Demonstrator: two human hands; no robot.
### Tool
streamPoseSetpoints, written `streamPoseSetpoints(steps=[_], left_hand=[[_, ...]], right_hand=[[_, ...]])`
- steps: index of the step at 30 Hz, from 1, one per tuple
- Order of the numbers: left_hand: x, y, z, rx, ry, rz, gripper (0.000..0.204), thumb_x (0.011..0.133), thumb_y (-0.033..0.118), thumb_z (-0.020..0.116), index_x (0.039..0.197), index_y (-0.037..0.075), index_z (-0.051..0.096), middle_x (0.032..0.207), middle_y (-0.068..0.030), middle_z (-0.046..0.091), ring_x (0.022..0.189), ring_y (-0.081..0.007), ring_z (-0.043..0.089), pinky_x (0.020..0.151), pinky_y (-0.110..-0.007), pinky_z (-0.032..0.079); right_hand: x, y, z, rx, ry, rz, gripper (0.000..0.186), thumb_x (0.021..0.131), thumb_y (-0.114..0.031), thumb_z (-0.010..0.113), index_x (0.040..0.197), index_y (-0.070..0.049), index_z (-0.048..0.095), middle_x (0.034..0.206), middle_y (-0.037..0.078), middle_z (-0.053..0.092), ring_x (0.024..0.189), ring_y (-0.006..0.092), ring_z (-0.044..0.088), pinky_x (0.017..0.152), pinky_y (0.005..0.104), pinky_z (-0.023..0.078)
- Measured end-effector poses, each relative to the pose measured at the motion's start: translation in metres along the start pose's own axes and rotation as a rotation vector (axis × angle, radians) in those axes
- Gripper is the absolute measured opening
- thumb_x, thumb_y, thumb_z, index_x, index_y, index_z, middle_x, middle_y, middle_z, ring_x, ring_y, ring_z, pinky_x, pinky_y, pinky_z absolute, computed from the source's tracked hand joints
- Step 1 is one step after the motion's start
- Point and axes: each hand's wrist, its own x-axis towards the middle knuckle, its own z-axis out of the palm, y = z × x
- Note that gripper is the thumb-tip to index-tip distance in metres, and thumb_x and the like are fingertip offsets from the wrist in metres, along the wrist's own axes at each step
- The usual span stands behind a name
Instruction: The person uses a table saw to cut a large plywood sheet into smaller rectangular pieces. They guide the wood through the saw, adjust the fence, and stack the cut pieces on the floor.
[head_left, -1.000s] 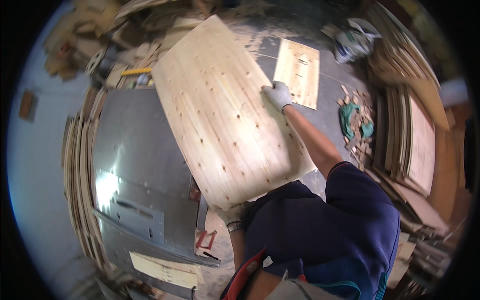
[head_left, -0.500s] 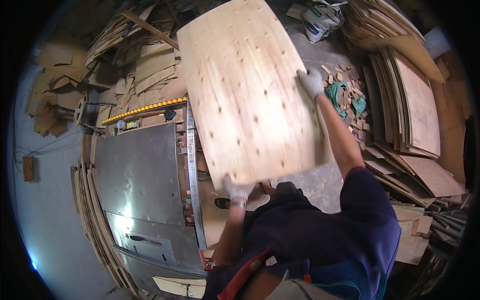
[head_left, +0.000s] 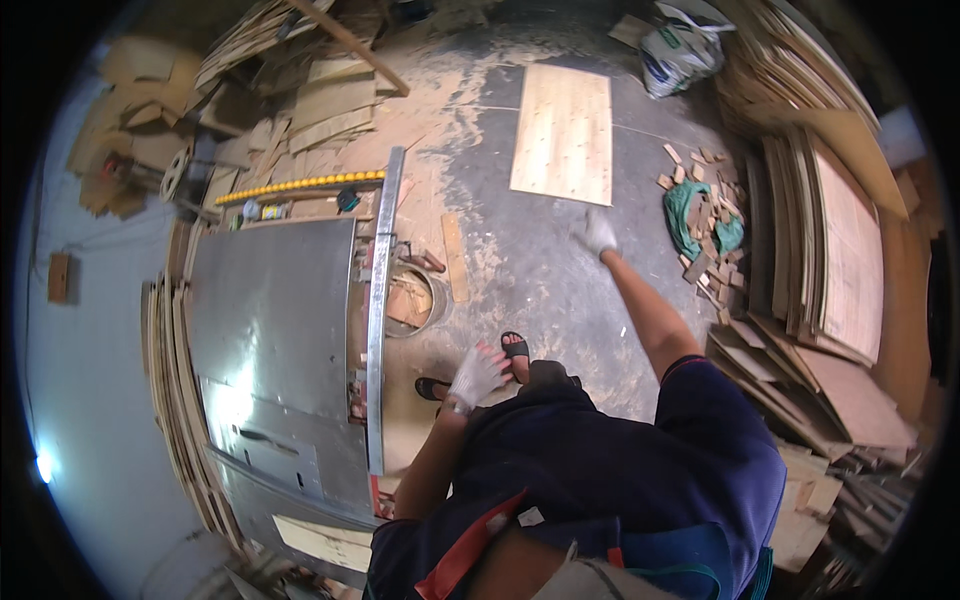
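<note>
A light plywood panel (head_left: 562,135) lies on the grey floor ahead of me, apart from both hands. My right hand (head_left: 597,233), in a whitish glove, is stretched out just short of the panel's near right corner. Its fingers are somewhat blurred but look apart, and it holds nothing. Close to my body, above my sandalled feet, my left hand (head_left: 481,374) is open with its gloved fingers spread. To its left runs the metal rail (head_left: 383,290) along the edge of a steel-topped saw table (head_left: 275,320).
A round bin of offcuts (head_left: 415,300) and a narrow wood strip (head_left: 455,257) sit beside the saw table. Small blocks spill around a green sack (head_left: 684,215) at right. Stacked plywood sheets (head_left: 848,250) stand behind them. A white bag (head_left: 683,55) is farther off.
Both hands have let go of the plywood panel, which went from my grip to the floor ahead. My right hand has come down a little; the left remains near my body with fingers spread.
</note>
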Motion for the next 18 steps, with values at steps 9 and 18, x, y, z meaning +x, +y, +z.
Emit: streamPoseSetpoints(steps=[9,18], left_hand=[[-0.135,-0.147,-0.169,-0.645,0.291,0.717,0.029,0.103,0.040,0.050,0.119,0.017,0.057,0.102,-0.0041,0.062,0.087,-0.0206,0.062,0.073,-0.039,0.048],[-0.264,-0.296,-0.204,-0.562,1.484,1.105,0.026,0.094,0.022,0.066,0.112,0.004,0.063,0.097,-0.0054,0.063,0.084,-0.0148,0.058,0.075,-0.033,0.048]], right_hand=[[-0.219,-0.015,0.193,-0.169,-1.124,-0.506,0.074,0.082,-0.051,0.071,0.128,0.007,0.062,0.126,0.030,0.065,0.120,0.0416,0.062,0.102,0.0463,0.049],[-0.332,-0.066,0.199,0.022,-1.215,-0.546,0.041,0.084,-0.026,0.074,0.108,0.007,0.068,0.079,0.013,0.069,0.065,0.0197,0.066,0.059,0.0363,0.053]])
